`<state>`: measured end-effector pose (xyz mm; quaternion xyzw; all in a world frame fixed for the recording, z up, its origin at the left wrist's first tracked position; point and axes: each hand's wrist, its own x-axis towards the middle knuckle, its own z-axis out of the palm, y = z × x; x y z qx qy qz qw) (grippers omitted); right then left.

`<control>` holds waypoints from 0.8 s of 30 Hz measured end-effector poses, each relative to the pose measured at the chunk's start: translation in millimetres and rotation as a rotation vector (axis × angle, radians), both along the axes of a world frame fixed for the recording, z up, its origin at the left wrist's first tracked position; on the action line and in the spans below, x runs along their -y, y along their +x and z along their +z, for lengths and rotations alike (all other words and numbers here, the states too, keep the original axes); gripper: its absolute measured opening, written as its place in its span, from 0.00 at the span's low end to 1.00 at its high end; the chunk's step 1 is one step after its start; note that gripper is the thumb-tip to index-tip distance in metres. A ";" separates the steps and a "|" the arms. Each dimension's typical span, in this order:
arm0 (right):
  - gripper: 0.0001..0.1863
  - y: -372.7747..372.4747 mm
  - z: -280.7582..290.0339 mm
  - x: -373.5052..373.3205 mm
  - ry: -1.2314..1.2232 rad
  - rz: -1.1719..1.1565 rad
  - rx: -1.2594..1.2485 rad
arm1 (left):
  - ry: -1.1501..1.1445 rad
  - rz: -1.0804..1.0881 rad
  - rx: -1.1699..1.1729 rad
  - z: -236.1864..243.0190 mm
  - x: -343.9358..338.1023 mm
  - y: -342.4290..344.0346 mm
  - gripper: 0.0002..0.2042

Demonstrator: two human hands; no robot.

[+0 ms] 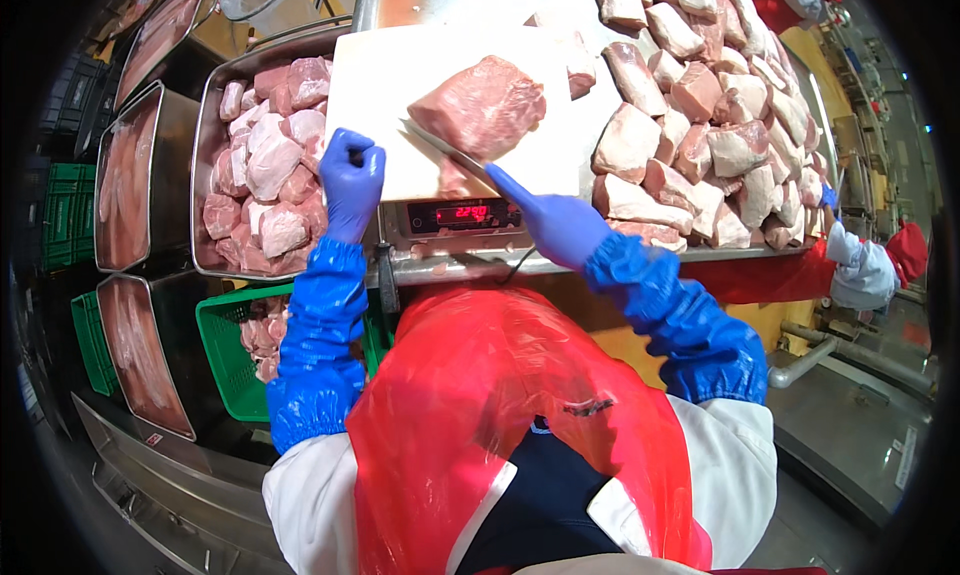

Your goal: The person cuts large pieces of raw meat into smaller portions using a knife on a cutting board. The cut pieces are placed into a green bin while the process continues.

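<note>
Well, from my distant seat I observe that the thick, pale-pink piece of raw meat (485,105) lies on the flat white cutting board (370,85), in front of both hands. The right hand (565,225), in a violet-blue glove, is closed around the hidden handle of a narrow steel knife (440,145), and its straight index finger (510,185) presses along the blade, I suppose for better control of the edge. The left hand (352,190), gloved in the same colour, is curled into a loose fist beside the board; whether it hides something small, I cannot tell. The dark scale display with red digits (462,215) faces the person, probably for easy reading. The meat is just beyond the right index fingertip and apart from the left fingers; the blade runs along its near side, but I cannot tell how deep. A small reddish meat scrap (453,178) lies nearer the person.
</note>
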<state>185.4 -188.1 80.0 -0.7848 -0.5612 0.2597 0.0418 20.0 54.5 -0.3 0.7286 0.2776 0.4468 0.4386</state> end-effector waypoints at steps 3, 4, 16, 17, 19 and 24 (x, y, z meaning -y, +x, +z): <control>0.48 -0.9 -1.4 -11.0 0.104 0.015 -0.001 | 0.069 0.012 -0.047 24.4 36.2 -11.3 0.06; 0.47 2.3 4.4 -10.3 0.131 0.025 0.002 | 0.176 0.013 -0.079 26.3 54.2 -5.5 0.07; 0.47 3.5 8.0 12.9 0.196 0.098 0.043 | 0.409 -0.052 -0.256 -16.9 54.4 4.5 0.10; 0.47 6.5 1.8 22.9 0.162 0.114 0.044 | 0.374 -0.077 -0.251 -18.9 53.2 5.5 0.10; 0.48 3.4 16.2 15.5 -0.028 0.099 0.008 | 0.300 -0.118 -0.239 -16.2 55.8 8.0 0.08; 0.47 -23.7 -46.8 -114.1 0.257 0.086 0.022 | 0.105 -0.243 -0.129 -1.0 63.4 -4.0 0.08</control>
